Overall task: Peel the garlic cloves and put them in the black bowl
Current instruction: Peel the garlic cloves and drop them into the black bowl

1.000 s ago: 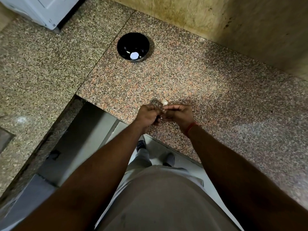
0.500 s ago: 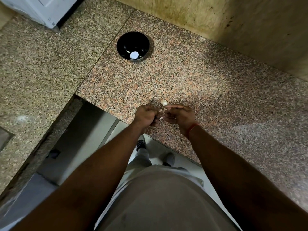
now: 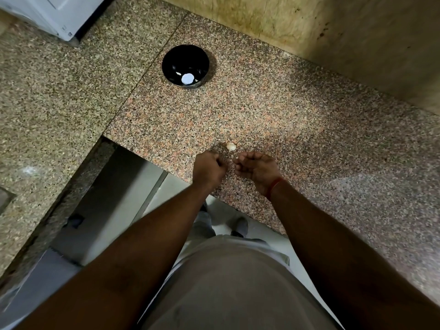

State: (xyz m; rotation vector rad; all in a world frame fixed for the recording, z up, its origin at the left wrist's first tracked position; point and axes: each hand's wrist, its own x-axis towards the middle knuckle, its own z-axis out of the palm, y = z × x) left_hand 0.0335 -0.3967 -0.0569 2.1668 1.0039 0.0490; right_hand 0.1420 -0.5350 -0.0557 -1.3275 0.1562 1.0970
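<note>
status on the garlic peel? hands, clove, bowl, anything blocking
Left hand curled, contents hidden; right hand pinching a small pale bit. Garlic clove lying on counter just beyond hands. Black bowl apart, path to it bare.

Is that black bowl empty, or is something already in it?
Cannot tell. The black bowl shows white patches at its bottom, but they could be peeled garlic or just light reflecting.

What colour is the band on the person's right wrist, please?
The wrist band is red, a thin thread just below the right hand, seen in the head view.
</note>
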